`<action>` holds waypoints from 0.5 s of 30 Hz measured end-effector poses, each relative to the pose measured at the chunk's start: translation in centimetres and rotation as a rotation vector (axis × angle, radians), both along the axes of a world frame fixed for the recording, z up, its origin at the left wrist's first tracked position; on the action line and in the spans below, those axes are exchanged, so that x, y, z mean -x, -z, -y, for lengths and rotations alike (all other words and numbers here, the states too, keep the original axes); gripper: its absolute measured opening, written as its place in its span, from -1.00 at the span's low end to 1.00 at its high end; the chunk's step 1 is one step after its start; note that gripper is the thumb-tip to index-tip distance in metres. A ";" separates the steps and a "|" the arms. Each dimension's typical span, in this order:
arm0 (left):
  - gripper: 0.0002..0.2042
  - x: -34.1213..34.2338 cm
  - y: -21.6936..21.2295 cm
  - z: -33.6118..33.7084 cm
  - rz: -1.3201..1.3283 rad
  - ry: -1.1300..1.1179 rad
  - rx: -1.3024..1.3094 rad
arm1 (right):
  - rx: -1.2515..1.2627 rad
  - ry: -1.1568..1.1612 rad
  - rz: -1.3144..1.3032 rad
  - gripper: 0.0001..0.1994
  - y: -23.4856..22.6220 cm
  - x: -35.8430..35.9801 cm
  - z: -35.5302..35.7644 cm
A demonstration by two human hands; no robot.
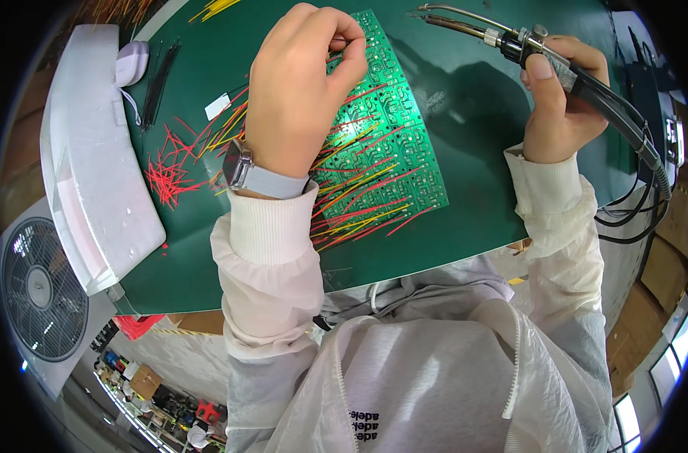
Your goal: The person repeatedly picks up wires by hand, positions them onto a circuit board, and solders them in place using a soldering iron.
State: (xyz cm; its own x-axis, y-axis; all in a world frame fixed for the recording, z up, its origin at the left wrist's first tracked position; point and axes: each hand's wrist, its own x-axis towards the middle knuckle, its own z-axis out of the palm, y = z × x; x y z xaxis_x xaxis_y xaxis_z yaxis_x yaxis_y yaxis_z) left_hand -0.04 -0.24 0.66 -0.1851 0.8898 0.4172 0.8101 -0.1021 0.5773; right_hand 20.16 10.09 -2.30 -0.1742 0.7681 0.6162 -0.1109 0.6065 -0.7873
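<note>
A green circuit board [427, 181] lies on the green table, with red and yellow wires [359, 181] attached along it and trailing left. My left hand [302, 90] is over the board's upper left edge, thumb and forefinger pinched on what looks like a thin dark wire [340, 40]; the palm hides part of the board. In my right hand [563, 98] I grip a soldering iron [510, 44] with a curved metal tube along its top. Its tip points left, above the far end of the board and apart from it.
Loose red wires [170, 174] and a bundle of black wires [160, 83] lie left of the board, near a small white label [217, 106]. A long white foam piece [95, 166] lines the table's left edge, with a pale case [132, 63] beside it. Black cables [642, 204] hang at right; a fan [42, 287] stands left.
</note>
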 end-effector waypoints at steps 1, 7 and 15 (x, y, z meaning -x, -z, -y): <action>-0.89 0.2 0.0 -0.1 -0.003 0.020 0.031 | 0.003 0.010 0.019 -0.80 0.1 -0.2 -0.1; -0.79 11.5 -0.8 2.9 -0.148 -0.474 -0.048 | 0.017 0.011 0.039 -0.80 -0.3 -0.1 0.0; -0.89 16.2 0.8 4.1 -0.317 -0.610 0.164 | 0.055 0.034 0.037 -0.80 -0.4 0.1 0.3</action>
State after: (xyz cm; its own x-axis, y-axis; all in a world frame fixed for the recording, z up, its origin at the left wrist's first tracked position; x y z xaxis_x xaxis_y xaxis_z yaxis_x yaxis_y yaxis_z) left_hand -16.20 -4.35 -0.10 -0.5627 0.7217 0.4032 0.8267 0.4921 0.2729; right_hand 20.01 9.84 -1.88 -0.1692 0.8062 0.5669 -0.0615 0.5655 -0.8225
